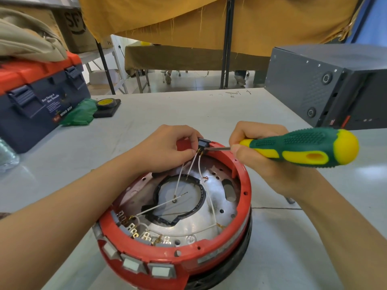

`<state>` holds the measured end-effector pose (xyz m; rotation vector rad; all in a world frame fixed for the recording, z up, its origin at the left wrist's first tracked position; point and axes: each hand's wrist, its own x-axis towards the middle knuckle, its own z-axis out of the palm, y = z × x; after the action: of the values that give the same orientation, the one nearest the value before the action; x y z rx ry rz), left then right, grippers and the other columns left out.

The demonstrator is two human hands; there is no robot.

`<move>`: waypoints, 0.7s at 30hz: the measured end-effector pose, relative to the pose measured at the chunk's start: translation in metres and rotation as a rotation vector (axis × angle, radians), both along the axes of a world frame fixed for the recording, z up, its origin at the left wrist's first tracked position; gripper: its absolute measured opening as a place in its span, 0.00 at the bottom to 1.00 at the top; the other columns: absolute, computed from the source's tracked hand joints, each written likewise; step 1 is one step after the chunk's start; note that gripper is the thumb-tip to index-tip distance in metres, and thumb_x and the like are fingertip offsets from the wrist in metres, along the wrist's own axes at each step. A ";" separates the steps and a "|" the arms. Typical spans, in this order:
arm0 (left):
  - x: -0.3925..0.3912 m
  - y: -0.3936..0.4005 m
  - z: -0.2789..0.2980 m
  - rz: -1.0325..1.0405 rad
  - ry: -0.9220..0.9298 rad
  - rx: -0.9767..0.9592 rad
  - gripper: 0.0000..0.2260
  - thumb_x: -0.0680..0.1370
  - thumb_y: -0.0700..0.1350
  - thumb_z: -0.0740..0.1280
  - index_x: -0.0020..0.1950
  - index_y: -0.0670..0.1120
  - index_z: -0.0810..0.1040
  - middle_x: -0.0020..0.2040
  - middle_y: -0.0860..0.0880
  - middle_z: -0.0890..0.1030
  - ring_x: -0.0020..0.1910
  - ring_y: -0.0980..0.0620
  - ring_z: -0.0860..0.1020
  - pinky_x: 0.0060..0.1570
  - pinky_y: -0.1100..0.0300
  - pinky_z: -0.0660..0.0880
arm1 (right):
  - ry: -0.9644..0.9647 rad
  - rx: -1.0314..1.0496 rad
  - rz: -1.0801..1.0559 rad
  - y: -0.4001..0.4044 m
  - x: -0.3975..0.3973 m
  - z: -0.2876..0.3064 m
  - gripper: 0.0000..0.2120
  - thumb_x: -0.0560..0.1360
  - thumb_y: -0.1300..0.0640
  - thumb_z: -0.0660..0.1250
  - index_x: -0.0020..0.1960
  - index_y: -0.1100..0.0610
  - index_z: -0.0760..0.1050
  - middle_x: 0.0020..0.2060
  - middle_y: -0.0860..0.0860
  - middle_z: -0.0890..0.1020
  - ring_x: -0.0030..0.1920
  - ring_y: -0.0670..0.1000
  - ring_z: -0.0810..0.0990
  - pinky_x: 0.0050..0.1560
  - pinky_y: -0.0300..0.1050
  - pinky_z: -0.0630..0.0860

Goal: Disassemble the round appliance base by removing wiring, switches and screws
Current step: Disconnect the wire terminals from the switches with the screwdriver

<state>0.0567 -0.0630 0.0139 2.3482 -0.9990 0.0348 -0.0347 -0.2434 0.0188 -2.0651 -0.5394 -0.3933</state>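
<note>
Two hands work at the far rim of the round red base (176, 256), which lies open side up on the grey table (209, 109). Head view: the left hand (165, 147) pinches a small black switch (202, 143) seated at that rim, white wires (189, 170) trailing from it into the base. The right hand (261, 155) grips a green-and-yellow screwdriver (303, 147); its long axis runs roughly level, handle to the right, tip pointing left at the switch terminals. Judged best practice: steady the switch, lever gently at the terminal, avoid tearing the wires. A toolbox (37, 105) stands well left of the base.
</note>
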 end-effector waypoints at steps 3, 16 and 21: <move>0.000 -0.001 0.001 0.001 0.002 0.004 0.05 0.72 0.39 0.67 0.42 0.49 0.78 0.55 0.57 0.79 0.55 0.59 0.76 0.54 0.69 0.69 | -0.019 0.142 -0.040 -0.019 -0.015 0.002 0.08 0.69 0.60 0.62 0.31 0.55 0.69 0.23 0.44 0.69 0.26 0.42 0.66 0.28 0.30 0.61; -0.002 -0.003 0.002 0.017 -0.009 0.004 0.06 0.73 0.38 0.67 0.41 0.49 0.78 0.55 0.55 0.80 0.53 0.58 0.77 0.52 0.71 0.68 | 0.138 0.356 -0.016 -0.017 0.002 -0.007 0.09 0.65 0.62 0.60 0.27 0.55 0.67 0.25 0.52 0.66 0.30 0.49 0.64 0.34 0.42 0.62; -0.002 -0.003 0.001 0.016 0.007 -0.014 0.06 0.74 0.38 0.67 0.41 0.48 0.78 0.56 0.55 0.80 0.53 0.61 0.76 0.50 0.80 0.65 | 0.114 0.289 -0.039 -0.008 0.001 -0.005 0.08 0.66 0.61 0.60 0.28 0.57 0.67 0.27 0.58 0.64 0.30 0.49 0.64 0.31 0.39 0.62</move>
<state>0.0546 -0.0660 0.0151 2.3416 -0.9737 0.0397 -0.0336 -0.2512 0.0142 -1.8088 -0.3520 -0.3513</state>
